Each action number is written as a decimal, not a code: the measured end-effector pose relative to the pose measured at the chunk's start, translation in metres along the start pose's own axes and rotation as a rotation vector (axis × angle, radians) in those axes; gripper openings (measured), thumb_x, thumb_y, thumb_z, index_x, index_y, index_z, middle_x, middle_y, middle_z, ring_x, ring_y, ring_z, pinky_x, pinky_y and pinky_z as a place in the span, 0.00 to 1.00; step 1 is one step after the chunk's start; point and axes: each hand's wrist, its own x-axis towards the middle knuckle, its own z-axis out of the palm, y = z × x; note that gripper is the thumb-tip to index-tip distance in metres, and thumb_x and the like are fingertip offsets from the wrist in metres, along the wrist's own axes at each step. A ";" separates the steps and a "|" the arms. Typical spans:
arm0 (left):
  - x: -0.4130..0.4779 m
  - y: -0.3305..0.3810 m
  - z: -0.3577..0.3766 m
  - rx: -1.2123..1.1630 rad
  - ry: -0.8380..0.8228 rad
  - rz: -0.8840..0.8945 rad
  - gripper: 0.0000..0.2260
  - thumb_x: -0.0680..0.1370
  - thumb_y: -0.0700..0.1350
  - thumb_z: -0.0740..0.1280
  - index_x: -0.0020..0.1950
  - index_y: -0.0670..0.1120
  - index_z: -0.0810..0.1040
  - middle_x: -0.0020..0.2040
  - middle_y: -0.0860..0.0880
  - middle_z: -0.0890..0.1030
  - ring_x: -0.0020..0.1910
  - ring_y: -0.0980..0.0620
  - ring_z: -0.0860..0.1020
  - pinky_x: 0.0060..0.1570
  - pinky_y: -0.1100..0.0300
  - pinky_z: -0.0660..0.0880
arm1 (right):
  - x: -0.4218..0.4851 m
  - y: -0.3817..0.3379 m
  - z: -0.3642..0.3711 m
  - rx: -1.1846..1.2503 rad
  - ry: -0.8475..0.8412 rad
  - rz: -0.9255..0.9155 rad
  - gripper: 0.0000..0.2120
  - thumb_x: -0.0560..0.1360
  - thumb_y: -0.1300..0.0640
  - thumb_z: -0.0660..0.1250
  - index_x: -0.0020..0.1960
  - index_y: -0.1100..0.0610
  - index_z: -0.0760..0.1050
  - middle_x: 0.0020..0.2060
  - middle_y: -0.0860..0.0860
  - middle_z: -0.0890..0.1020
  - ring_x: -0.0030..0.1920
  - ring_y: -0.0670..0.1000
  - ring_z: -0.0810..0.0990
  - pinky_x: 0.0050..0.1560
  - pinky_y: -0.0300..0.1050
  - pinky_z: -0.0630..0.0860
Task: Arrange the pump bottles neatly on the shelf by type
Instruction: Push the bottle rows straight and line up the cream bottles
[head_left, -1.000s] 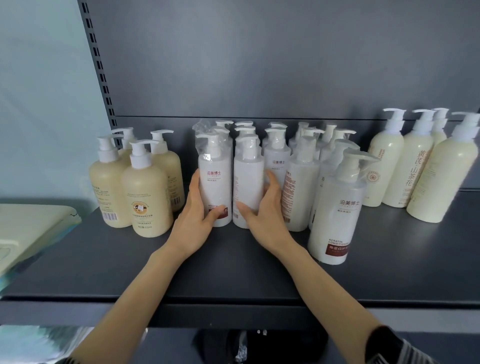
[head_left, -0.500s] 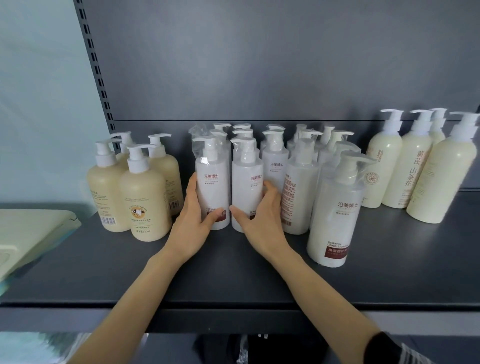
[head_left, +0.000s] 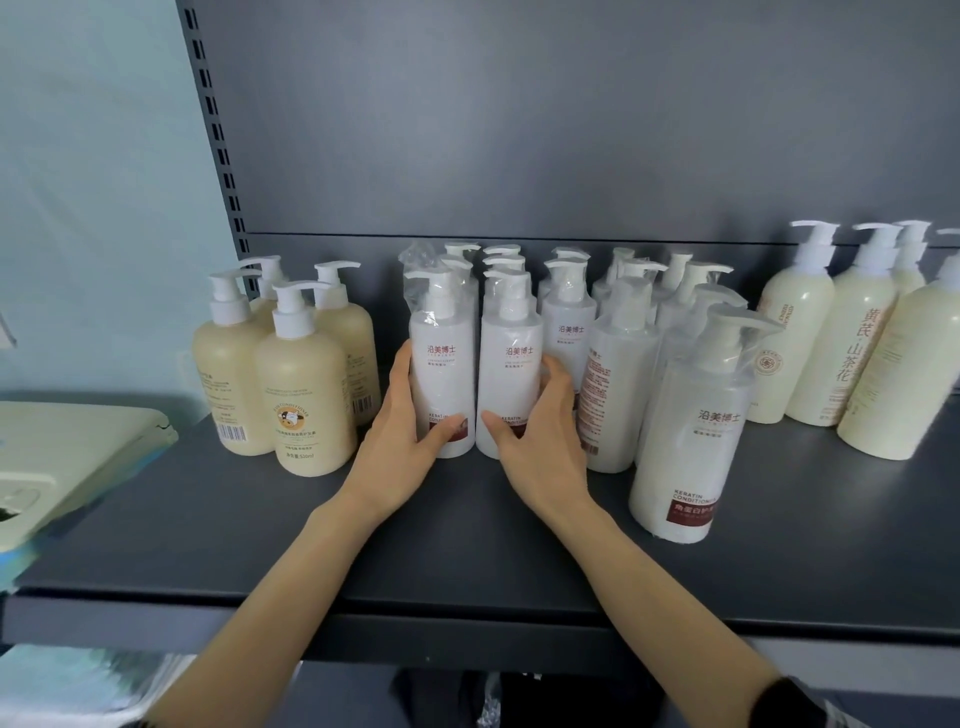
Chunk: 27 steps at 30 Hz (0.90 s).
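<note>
Dark grey shelf (head_left: 208, 519) against a grey back panel (head_left: 519, 130), with upright pump bottles and two hands clasping a front pair.

Both bare forearms reach up and forward from below the shelf edge to the white group (head_left: 571, 312), a cluster of shrink-wrapped bottles at mid-shelf. At the front left of that group, the left hand (head_left: 400, 441) wraps the first white bottle (head_left: 441, 364), fingers curled round its left side and thumb across the low front label. The right hand (head_left: 540, 441) mirrors it on the second white bottle (head_left: 511, 364), which touches the first: thumb on the front, fingers bent round the right side. Tan bottles (head_left: 301, 395) stand just left of the white group, cream bottles (head_left: 852, 353) to its right, and a lone white bottle (head_left: 691, 431) stands in front of its right end.
</note>
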 end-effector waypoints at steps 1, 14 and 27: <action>0.000 0.001 0.000 0.002 -0.004 0.003 0.40 0.75 0.44 0.69 0.75 0.57 0.44 0.72 0.52 0.66 0.67 0.59 0.67 0.63 0.65 0.65 | 0.001 -0.001 0.000 -0.018 0.009 0.007 0.37 0.73 0.53 0.70 0.73 0.51 0.50 0.70 0.49 0.62 0.70 0.50 0.64 0.64 0.54 0.70; -0.001 0.005 0.000 0.075 -0.009 0.025 0.42 0.74 0.46 0.71 0.76 0.55 0.44 0.72 0.53 0.66 0.69 0.56 0.66 0.68 0.56 0.65 | 0.003 -0.003 -0.001 -0.082 0.036 0.015 0.36 0.73 0.50 0.70 0.72 0.53 0.53 0.69 0.49 0.62 0.69 0.50 0.64 0.62 0.52 0.69; -0.005 0.001 -0.002 0.116 -0.045 -0.081 0.42 0.72 0.42 0.73 0.76 0.51 0.49 0.67 0.47 0.73 0.64 0.49 0.73 0.64 0.48 0.70 | 0.003 0.000 0.000 -0.057 -0.001 0.022 0.35 0.74 0.52 0.69 0.73 0.54 0.53 0.70 0.51 0.62 0.69 0.50 0.64 0.63 0.48 0.67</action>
